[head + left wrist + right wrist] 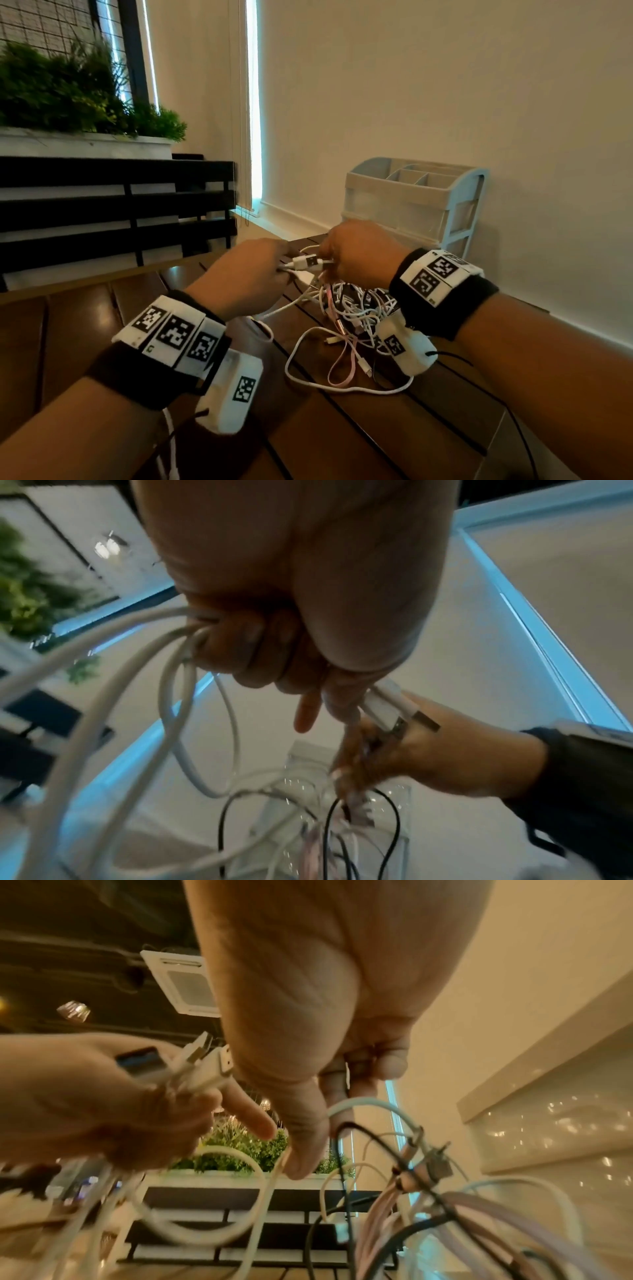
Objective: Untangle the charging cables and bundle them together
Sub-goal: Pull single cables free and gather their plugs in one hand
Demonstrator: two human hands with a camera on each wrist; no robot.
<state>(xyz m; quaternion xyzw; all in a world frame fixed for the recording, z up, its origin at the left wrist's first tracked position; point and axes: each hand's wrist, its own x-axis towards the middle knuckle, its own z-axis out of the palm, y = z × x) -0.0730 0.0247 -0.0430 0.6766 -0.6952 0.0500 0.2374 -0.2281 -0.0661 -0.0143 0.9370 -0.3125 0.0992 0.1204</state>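
A tangle of white, pink and black charging cables (352, 308) lies on the dark wooden table (342, 428), with loose loops trailing toward me. My left hand (255, 270) is lifted just above the pile, fist closed round several white cables (178, 653); their USB plugs (394, 707) stick out past the thumb. My right hand (356, 255) is right beside it, fingers curled round strands rising from the tangle (346, 1107). The plugs (310, 262) show between both hands. In the right wrist view the left hand (103, 1110) holds the plugs (202, 1066).
A pale plastic drawer organiser (414, 202) stands against the wall just behind the hands. A black slatted bench (116, 209) and a white planter with greenery (78, 99) are at the left. The table's right edge (493, 442) drops off near the wall.
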